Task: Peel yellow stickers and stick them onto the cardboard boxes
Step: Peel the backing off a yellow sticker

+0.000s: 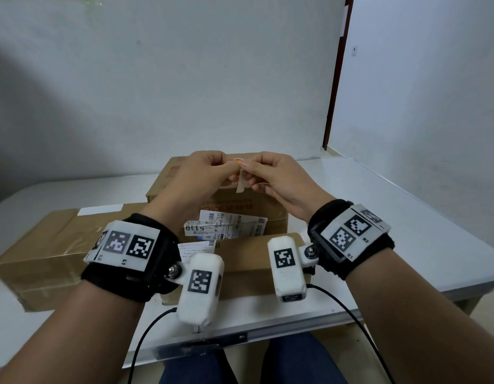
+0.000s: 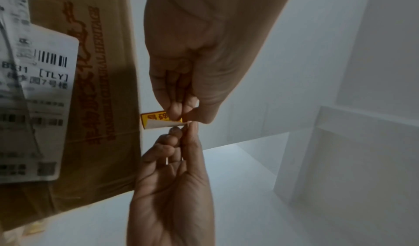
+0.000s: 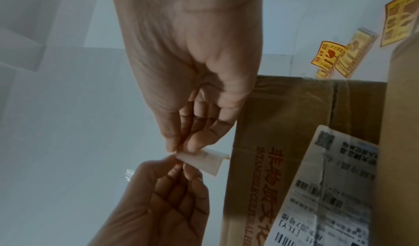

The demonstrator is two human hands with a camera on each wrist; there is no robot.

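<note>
I hold both hands up over the tall cardboard box (image 1: 240, 206), fingertips together. My left hand (image 1: 231, 169) pinches a small yellow sticker (image 2: 154, 117) printed in red. My right hand (image 1: 248, 169) pinches its white backing paper (image 3: 205, 160), which is partly peeled and curls down between the hands (image 1: 241, 185). In the left wrist view the left hand (image 2: 181, 114) is above and the right hand (image 2: 184, 130) below. A white shipping label (image 1: 232, 225) covers the box's front. Most of the sticker is hidden by my fingers.
A flat taped box (image 1: 46, 245) lies at the left and another box (image 1: 248, 261) in front. Loose yellow stickers (image 3: 327, 58) and a sticker sheet (image 3: 401, 20) lie on the white table (image 1: 406, 231). Wrist-camera cables hang over the table's front edge.
</note>
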